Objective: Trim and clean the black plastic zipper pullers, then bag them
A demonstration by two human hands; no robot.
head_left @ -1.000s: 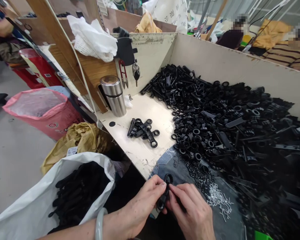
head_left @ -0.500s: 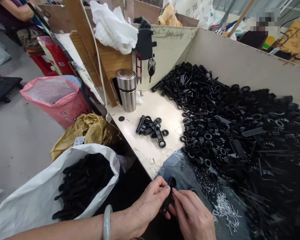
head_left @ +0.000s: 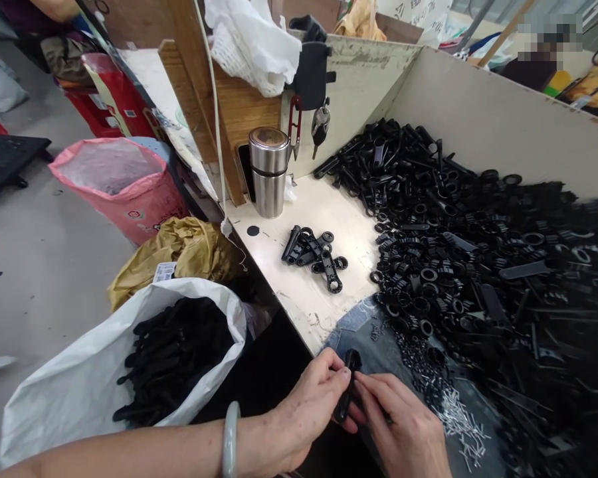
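Note:
My left hand point(head_left: 306, 405) is closed around a black plastic handle part point(head_left: 347, 388), a long piece with a rounded head, with the thumb lying along its side. The fingers of my right hand point(head_left: 411, 428) are pinched together against the part's right side; whether they also hold something small is hidden. Just right of the hands, silver metal pins point(head_left: 463, 425) lie on a blue denim cloth point(head_left: 359, 322), beside small dark bits. Farther up the table, a small heap of black ring-ended handle pieces point(head_left: 331, 269) lies loose.
A large pile of black plastic parts point(head_left: 448, 232) fills the right side against a board wall point(head_left: 478, 99). A steel flask point(head_left: 269, 179) stands at the back left. On the floor are a white sack point(head_left: 60, 405) of black pieces and a pink bag point(head_left: 134, 206).
The whole view has shifted a little, so the table and bags appear farther right. Both hands keep hold of the black handle part, which looks slightly turned.

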